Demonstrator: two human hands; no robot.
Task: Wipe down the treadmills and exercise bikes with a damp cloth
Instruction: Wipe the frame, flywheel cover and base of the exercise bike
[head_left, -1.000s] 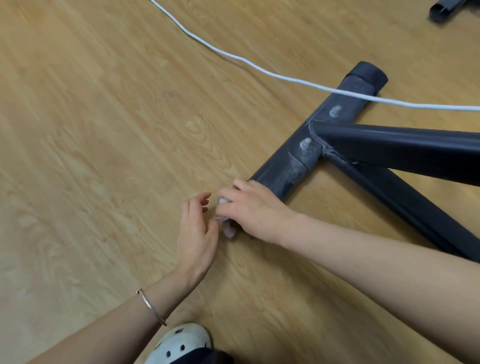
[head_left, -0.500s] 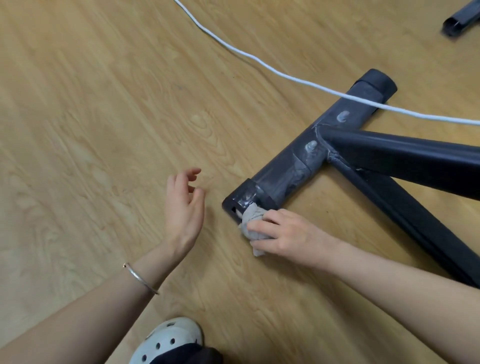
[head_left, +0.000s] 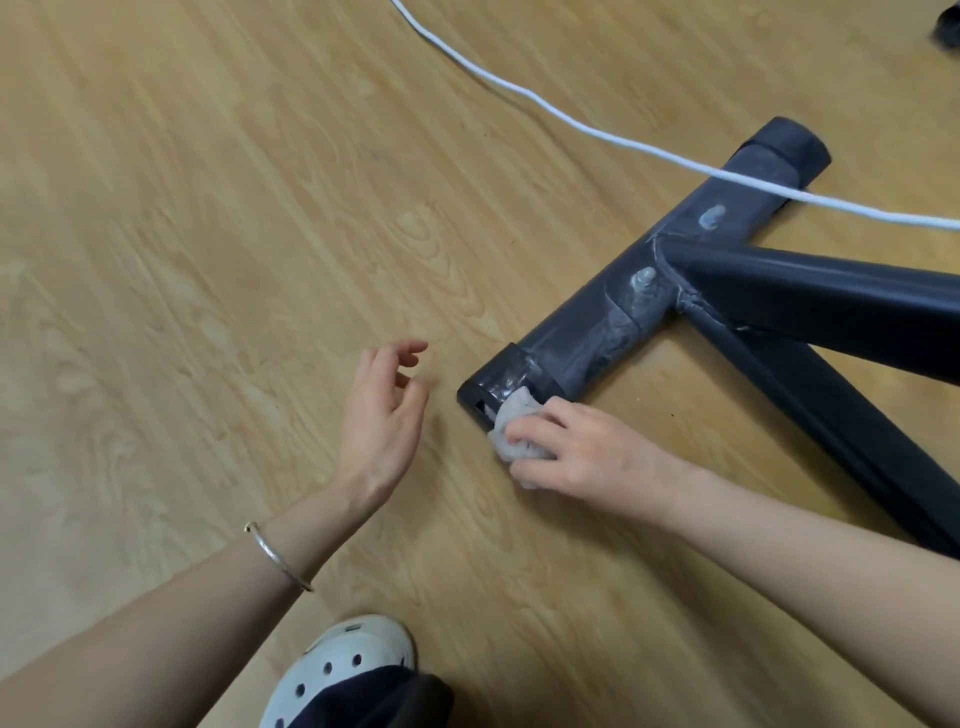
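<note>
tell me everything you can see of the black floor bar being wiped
The black tubular floor bar looks like painted metal, scuffed grey near its middle. It lies diagonally on the wood-grain floor, capped at both ends, with two pale bolt heads on top. Two dark frame tubes join it mid-length, and a white cable crosses over its far end. The right hand presses a crumpled grey cloth against its near cap.

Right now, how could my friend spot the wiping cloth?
Find the dark metal frame on the wooden floor. Follow its crossbar to the near end; the cloth is bunched there in the right hand. It is the only pale, crumpled thing, unlike the smooth white cable.
</note>
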